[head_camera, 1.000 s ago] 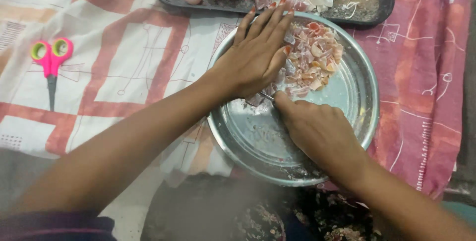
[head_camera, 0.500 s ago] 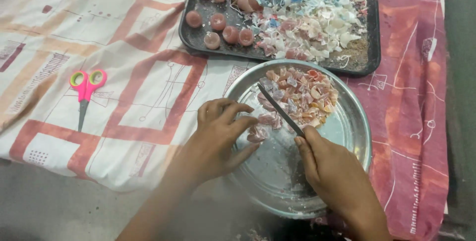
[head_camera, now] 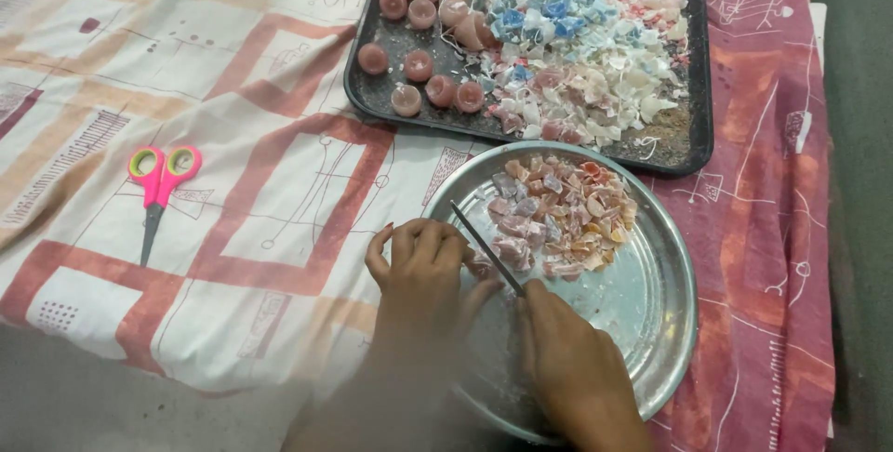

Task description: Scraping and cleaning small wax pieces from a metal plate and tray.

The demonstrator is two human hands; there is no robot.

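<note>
Patterned cloth (head_camera: 233,136); right hand (head_camera: 567,368) grips knife (head_camera: 486,247) over steel plate (head_camera: 665,294); left hand (head_camera: 423,275) curled beside.

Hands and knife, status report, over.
Left hand curled at the steel plate's rim, beside pink chips. Right hand grips knife, blade angled over chips. Nothing blocking.

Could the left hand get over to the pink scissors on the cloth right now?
Probably yes. The left hand rests at the near-left rim of the metal plate, and the pink scissors lie to its left with only bare patterned cloth between. Whether it holds a wax piece, I cannot tell.
</note>
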